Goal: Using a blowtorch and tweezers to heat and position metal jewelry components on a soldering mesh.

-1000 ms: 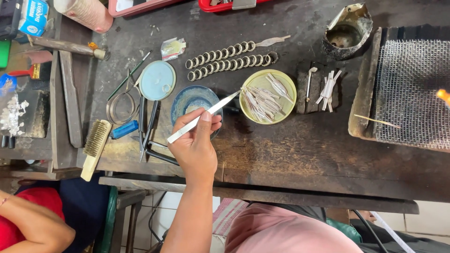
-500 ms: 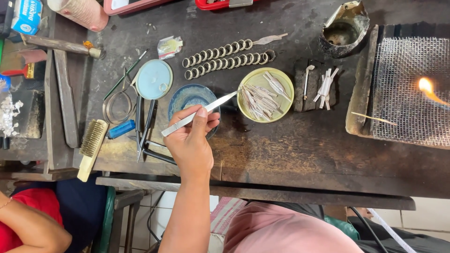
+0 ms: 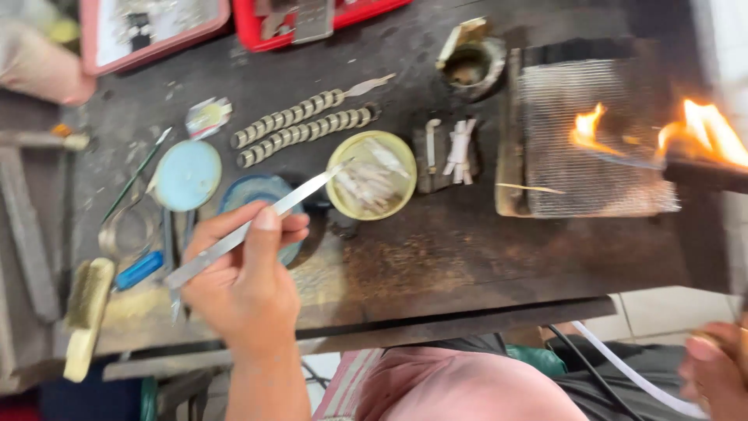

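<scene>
Dark, scorched workbench fills the view. Left hand pinches long metal tweezers between thumb and fingers, their tips reaching the yellow bowl of pale strips, beside a blue dish. Right hand, at the lower right edge, curls around something blurred. Flames burn over the wire mesh.

Your left hand pinches the long, flat, silver metal tweezers near their middle, thumb on top and fingers curled beneath. The tweezers lie at a shallow diagonal, rear end low left, tips raised right. The tips reach the rim of the round yellow-green dish, which sits on the dark workbench and holds a loose pile of thin, pale metal strips. The picture is blurred.
</scene>
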